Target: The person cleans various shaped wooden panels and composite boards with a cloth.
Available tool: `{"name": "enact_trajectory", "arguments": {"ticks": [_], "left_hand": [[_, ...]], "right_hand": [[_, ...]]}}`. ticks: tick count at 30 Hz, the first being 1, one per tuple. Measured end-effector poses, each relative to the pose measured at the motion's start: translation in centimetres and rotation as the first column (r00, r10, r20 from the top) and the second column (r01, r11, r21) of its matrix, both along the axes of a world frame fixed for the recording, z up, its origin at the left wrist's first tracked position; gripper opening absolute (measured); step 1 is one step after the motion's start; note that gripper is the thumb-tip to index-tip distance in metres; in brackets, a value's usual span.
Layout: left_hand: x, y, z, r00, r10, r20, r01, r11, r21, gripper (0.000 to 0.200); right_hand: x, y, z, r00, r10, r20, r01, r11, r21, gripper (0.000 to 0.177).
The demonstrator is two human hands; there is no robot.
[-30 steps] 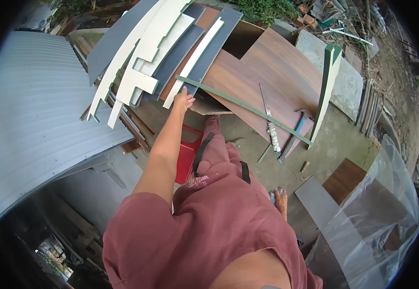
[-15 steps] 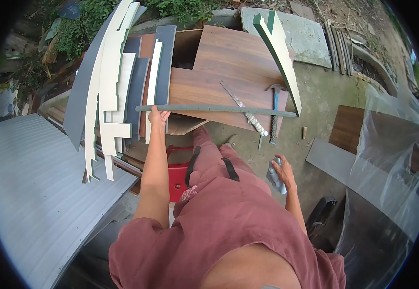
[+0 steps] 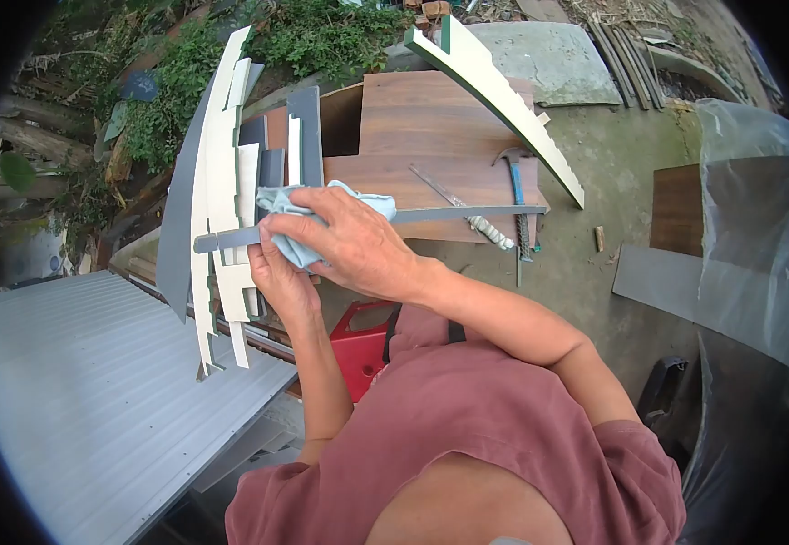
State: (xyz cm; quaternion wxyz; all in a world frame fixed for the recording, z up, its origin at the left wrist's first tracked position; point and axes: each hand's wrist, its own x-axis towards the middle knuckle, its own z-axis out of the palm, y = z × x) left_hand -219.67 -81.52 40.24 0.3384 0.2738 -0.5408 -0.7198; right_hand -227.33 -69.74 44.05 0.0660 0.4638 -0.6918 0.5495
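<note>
A long, thin grey strip point(image 3: 458, 214) lies crosswise in front of me, above the brown wood-grain board point(image 3: 449, 118). My left hand point(image 3: 284, 283) grips it from below near its left end. From above, my right hand point(image 3: 349, 232) presses a light blue cloth point(image 3: 299, 236) onto the strip, right beside my left fingers. The cloth bunches around the strip and hides part of it. A claw hammer point(image 3: 517, 186) with a blue handle rests on the board to the right. Near it lies a long blade with a white-wrapped handle point(image 3: 490, 232), partly behind the strip.
Cream notched panels point(image 3: 225, 163) with green edges are stacked on the left, and another cream panel point(image 3: 503, 100) leans at upper right. A corrugated metal sheet point(image 3: 95, 363) fills the lower left. A red plastic stool point(image 3: 355, 354) stands before me. Plastic sheeting point(image 3: 749, 182) hangs over boards at right.
My right hand has come up from my right side with the cloth and now presses it on the strip. The strip has shifted left, and my left hand sits lower.
</note>
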Motion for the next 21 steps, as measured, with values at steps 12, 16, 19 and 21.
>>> {"name": "enact_trajectory", "arguments": {"ticks": [12, 16, 19, 21], "left_hand": [[-0.5, 3.3, 2.4, 0.999, -0.036, -0.002, 0.036, 0.999, 0.017, 0.042], [-3.9, 9.6, 2.4, 0.963, -0.268, -0.027, 0.267, 0.963, -0.026, 0.032], [-6.6, 16.6, 0.1, 0.84, -0.524, -0.14, 0.526, 0.85, -0.028, 0.029], [-7.9, 20.8, -2.2, 0.751, -0.656, -0.077, 0.631, 0.747, -0.208, 0.026]], "right_hand": [[-3.0, 22.5, -18.1, 0.68, -0.686, 0.258, 0.415, 0.65, 0.637, 0.05], [-3.7, 22.8, -6.1, 0.746, -0.575, 0.337, 0.374, 0.779, 0.503, 0.056], [-3.7, 22.7, 0.8, 0.827, -0.532, 0.179, 0.424, 0.801, 0.423, 0.059], [-3.4, 23.1, 3.2, 0.833, -0.538, 0.129, 0.436, 0.783, 0.444, 0.056]]}}
